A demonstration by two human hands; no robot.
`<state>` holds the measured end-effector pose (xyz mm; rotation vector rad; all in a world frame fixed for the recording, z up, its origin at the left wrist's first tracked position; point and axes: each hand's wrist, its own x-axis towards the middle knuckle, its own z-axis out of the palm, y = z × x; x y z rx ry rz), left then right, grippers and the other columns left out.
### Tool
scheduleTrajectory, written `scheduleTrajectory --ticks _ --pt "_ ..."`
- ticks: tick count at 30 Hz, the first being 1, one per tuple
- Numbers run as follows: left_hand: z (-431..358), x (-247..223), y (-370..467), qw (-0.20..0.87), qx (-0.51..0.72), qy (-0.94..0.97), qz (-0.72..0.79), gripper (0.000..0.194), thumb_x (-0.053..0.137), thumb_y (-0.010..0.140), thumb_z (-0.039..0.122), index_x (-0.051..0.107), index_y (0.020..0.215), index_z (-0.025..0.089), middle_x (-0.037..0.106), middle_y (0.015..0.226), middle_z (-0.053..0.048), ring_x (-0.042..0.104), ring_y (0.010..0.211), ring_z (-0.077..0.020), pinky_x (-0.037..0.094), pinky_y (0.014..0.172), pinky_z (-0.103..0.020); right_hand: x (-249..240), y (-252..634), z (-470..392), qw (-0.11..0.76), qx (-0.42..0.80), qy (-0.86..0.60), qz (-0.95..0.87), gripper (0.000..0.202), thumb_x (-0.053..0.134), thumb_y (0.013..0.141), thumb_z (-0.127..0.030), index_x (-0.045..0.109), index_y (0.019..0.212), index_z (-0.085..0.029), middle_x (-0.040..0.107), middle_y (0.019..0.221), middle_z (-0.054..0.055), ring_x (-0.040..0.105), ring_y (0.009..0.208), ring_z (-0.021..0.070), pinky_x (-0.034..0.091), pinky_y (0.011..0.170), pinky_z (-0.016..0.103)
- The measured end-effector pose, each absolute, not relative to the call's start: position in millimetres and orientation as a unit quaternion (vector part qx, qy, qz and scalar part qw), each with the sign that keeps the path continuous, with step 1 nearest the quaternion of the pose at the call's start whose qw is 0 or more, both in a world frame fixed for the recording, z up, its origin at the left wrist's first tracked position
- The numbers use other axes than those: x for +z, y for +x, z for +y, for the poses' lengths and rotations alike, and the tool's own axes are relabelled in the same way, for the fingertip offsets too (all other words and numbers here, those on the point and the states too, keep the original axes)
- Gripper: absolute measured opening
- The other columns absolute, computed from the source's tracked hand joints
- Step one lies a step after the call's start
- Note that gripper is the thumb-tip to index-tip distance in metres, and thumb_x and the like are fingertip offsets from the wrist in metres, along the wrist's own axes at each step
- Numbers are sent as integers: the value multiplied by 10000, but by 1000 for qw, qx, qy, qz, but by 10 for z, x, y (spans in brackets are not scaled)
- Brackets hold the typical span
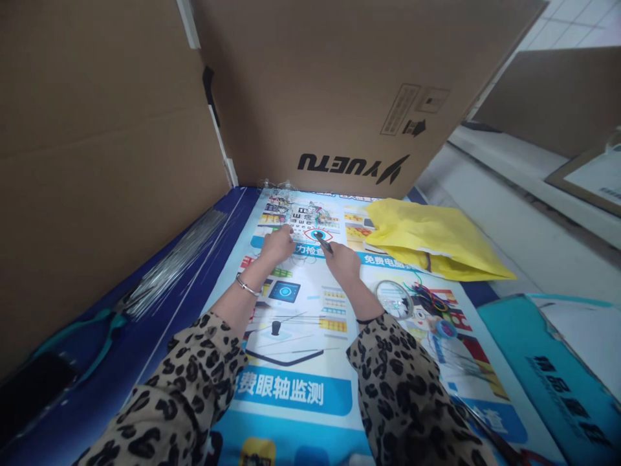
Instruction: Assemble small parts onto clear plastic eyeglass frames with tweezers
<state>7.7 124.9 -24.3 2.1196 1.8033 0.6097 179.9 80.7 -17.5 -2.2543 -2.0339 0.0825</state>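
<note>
Thin wires [301, 223] blur beneath left hand [277, 244] and right hand [342, 260]

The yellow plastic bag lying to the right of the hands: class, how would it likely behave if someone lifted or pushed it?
The yellow plastic bag lies flat and creased on the poster, so it probably droops and folds when lifted. It looks thin and nearly empty, so likely light. Pushed, it would probably slide and bunch up on the glossy print rather than roll.

Glossy printed poster [295, 388] shone under the hands; matt brown cardboard walls [97, 162] stood rough behind. Thin metal wires [174, 265] gleamed, the yellow plastic bag [431, 239] looked crinkly and smooth, leopard-print cloth sleeves [194, 382] soft.
</note>
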Motion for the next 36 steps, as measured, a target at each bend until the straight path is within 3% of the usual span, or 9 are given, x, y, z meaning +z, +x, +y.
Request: scheduleTrajectory --ticks 7,13,19,24,32,36 --pt "1263 -219 67 198 270 736 588 186 486 648 135 606 783 180 631 779 -46 557 738 -185 395 655 -276 -196 1823 822 79 33 -745 -662 391 305 868 -480 608 923 -239 648 867 46 585 783 164 333 588 228" --pt "1263 -200 76 276 332 718 546 69 495 641 167 560 664 169 584 641 0 522 605 -125 400 574 -231 -183 1838 816 124 35 -739 -662 401 296 873 -486 607 917 -237 652 838 30 582 746 152 288 544 224" --pt "1229 -198 82 371 372 679 513 57 496 667 217 491 660 161 501 525 36 464 460 -80 391 470 -200 -195 1845 801 163 24 -735 -657 395 301 875 -475 602 867 -221 646 811 23 564 732 140 260 543 219" --pt "1155 -170 106 494 402 611 470 117 576 617 210 475 648 162 481 522 50 435 453 -62 365 452 -180 -210 1857 804 186 15 -731 -657 386 305 878 -459 601 870 -212 637 828 24 550 751 132 269 568 214" --pt "1035 -151 138 584 382 582 418 291 568 640 213 590 921 139 502 548 43 431 449 -54 312 454 -182 -232 1881 813 174 6 -729 -662 265 370 861 -379 591 893 -236 634 827 10 545 763 140 274 586 226" --pt "1003 -143 167 613 378 544 431 274 555 637 219 613 895 150 485 478 43 414 410 -62 247 421 -185 -239 1877 806 161 -2 -727 -668 247 386 854 -349 587 945 -238 632 853 20 540 803 148 284 609 227"
